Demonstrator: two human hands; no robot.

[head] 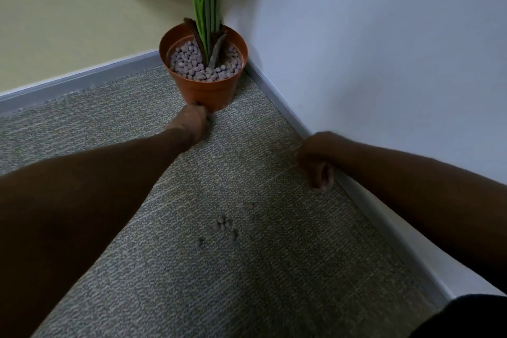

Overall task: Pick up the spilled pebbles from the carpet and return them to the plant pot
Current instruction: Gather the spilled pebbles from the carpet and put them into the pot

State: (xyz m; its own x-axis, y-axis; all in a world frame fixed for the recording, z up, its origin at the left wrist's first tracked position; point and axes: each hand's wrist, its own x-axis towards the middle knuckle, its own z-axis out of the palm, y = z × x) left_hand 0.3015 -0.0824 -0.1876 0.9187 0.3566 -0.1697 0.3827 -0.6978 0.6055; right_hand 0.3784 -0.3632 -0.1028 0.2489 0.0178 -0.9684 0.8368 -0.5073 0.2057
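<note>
A: Started at the left. Saw the left hand [193, 122] down on the carpet [109, 129], right at the foot of the plant pot [204, 68], fingers curled under and touching its base.

B: Closed on a pebble?

A: Could not tell; hidden beneath the knuckles. Looked like a pinch at something lying against the pot's base, though.

B: And in front of the pot?

A: Found the spilled pebbles [223, 225] well short of the pot, a small cluster with a few strays around it, untouched. Many more sat inside the pot around the plant stems [205, 0].

B: Further right?

A: Spotted the right hand [318, 162] off to the pot's right and nearer the camera, beside the skirting [277, 90], loosely curled into a fist. Contents again not visible; possibly cupping gathered pebbles, possibly empty.

B: Advice for the step?

A: Judged best to roll the pebble clear of the pot wall before pinching, rather than digging into the pile. Then lift over the rim and release low, so nothing bounces back out. Worth steadying the pot too; looked light enough to tip.
</note>
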